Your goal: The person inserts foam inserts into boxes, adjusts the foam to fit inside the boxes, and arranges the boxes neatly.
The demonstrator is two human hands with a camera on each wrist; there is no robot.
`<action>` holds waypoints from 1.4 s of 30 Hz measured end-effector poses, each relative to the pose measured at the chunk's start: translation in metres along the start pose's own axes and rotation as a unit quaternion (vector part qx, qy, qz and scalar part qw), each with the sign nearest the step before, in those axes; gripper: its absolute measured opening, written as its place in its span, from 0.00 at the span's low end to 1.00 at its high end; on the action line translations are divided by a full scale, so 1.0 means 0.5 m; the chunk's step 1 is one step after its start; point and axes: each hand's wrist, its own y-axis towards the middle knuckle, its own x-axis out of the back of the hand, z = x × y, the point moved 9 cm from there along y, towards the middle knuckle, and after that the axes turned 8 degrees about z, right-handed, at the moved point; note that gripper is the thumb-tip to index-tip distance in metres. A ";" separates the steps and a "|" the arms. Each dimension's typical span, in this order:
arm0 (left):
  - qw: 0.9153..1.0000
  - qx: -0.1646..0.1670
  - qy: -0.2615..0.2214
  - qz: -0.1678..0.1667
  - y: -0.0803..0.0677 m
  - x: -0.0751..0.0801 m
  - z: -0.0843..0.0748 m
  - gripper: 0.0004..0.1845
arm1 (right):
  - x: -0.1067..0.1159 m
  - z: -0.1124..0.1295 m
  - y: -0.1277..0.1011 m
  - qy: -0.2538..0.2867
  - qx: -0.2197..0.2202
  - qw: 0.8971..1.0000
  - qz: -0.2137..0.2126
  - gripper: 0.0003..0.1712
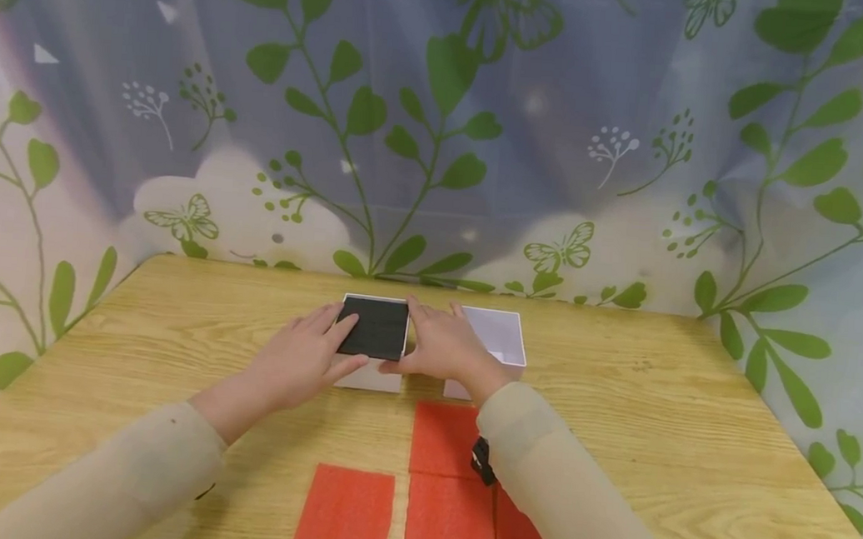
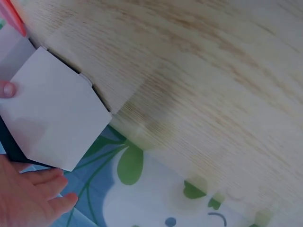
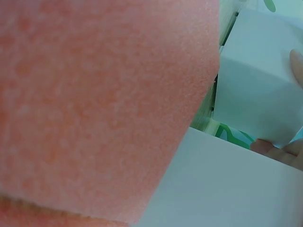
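A white box (image 1: 368, 374) stands near the back middle of the table. A flat black piece (image 1: 373, 326) covers its top within a white rim. From the left, my left hand (image 1: 293, 364) holds the box, a finger on the black piece and the thumb along the front. My right hand (image 1: 443, 345) grips its right edge, thumb toward the front corner and fingers toward the back corner. A second white box (image 1: 509, 339), with its top uncovered, stands behind and right of my right hand. The left wrist view shows a white side (image 2: 61, 109) of the box.
Several flat red rectangles (image 1: 342, 514) lie on the wooden table (image 1: 659, 452) nearer to me, some partly under my right sleeve (image 1: 562, 487). A curtain (image 1: 483, 181) with green leaves and butterflies hangs behind the table. A small black device (image 1: 483, 461) sits at my right wrist.
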 end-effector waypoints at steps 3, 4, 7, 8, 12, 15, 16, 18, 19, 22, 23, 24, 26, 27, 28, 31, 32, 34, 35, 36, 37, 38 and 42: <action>1.000 0.007 0.007 0.006 0.001 0.000 -0.001 0.36 | -0.001 0.001 0.001 -0.003 0.001 1.000 0.002 0.66; 1.000 0.009 0.009 0.008 0.001 -0.001 -0.001 0.36 | -0.002 0.001 0.001 -0.004 0.001 1.000 0.003 0.66; 1.000 0.013 0.019 0.012 0.003 -0.001 -0.002 0.36 | -0.003 0.001 0.002 -0.005 0.002 1.000 0.005 0.67; 1.000 0.013 0.020 0.014 0.003 -0.001 -0.003 0.37 | -0.003 0.000 0.002 -0.004 0.001 1.000 0.005 0.67; 0.999 0.014 0.030 0.022 0.008 -0.005 -0.004 0.38 | -0.003 -0.002 0.001 -0.002 -0.003 1.000 0.004 0.67; 0.999 0.019 0.026 0.032 0.011 -0.008 -0.002 0.38 | -0.005 -0.002 0.001 -0.002 -0.003 1.000 0.009 0.67; 0.999 0.021 0.025 0.035 0.012 -0.009 -0.001 0.38 | -0.006 -0.002 0.001 -0.001 -0.004 1.000 0.011 0.67; 0.999 0.023 0.021 0.037 0.013 -0.010 0.001 0.37 | -0.009 -0.002 0.001 -0.002 -0.004 1.000 0.017 0.67; 0.999 0.023 0.021 0.037 0.013 -0.010 0.002 0.37 | -0.009 -0.001 0.001 -0.002 -0.004 1.000 0.019 0.67; 0.999 0.021 0.026 0.031 0.017 -0.008 0.004 0.37 | -0.009 -0.003 0.002 -0.002 -0.007 1.000 0.019 0.67; 0.999 0.020 0.026 0.029 0.018 -0.008 0.004 0.37 | -0.008 -0.004 0.002 -0.001 -0.008 1.000 0.018 0.67; 0.999 0.020 0.028 0.029 0.019 -0.008 0.005 0.37 | -0.007 -0.004 0.002 -0.001 -0.009 1.000 0.018 0.67; 0.999 0.020 0.030 0.028 0.020 -0.007 0.004 0.36 | -0.006 -0.004 0.003 0.000 -0.009 1.000 0.017 0.67; 0.999 0.021 0.032 0.029 0.019 -0.006 0.004 0.36 | -0.006 -0.004 0.002 0.001 -0.010 1.000 0.018 0.67; 0.999 0.021 0.035 0.028 0.020 -0.005 0.002 0.37 | -0.006 -0.004 0.003 0.000 -0.009 1.000 0.018 0.67; 0.999 0.012 0.043 0.021 0.017 0.002 -0.012 0.36 | -0.007 -0.003 0.003 -0.007 -0.008 1.000 0.020 0.67; 0.999 0.001 0.049 0.012 0.015 0.005 -0.021 0.34 | -0.007 -0.002 0.004 -0.008 -0.006 1.000 0.019 0.67; 0.997 -0.031 0.068 -0.012 0.010 0.012 -0.047 0.30 | -0.006 0.000 0.005 -0.012 -0.002 1.000 0.016 0.67; 0.995 -0.052 0.079 -0.030 0.007 0.017 -0.062 0.28 | -0.005 0.001 0.006 -0.015 -0.001 1.000 0.014 0.67; 0.992 -0.074 0.090 -0.049 0.005 0.021 -0.077 0.26 | -0.004 0.001 0.006 -0.016 0.000 1.000 0.011 0.67; 0.988 -0.093 0.104 -0.068 0.002 0.024 -0.092 0.24 | -0.003 0.001 0.006 -0.015 0.001 1.000 0.009 0.67; 0.984 -0.109 0.115 -0.083 -0.001 0.027 -0.104 0.22 | -0.002 0.001 0.006 -0.015 0.001 1.000 0.007 0.67; 0.978 -0.125 0.129 -0.104 0.000 0.027 -0.125 0.21 | -0.005 -0.005 0.004 -0.017 -0.004 1.000 0.012 0.67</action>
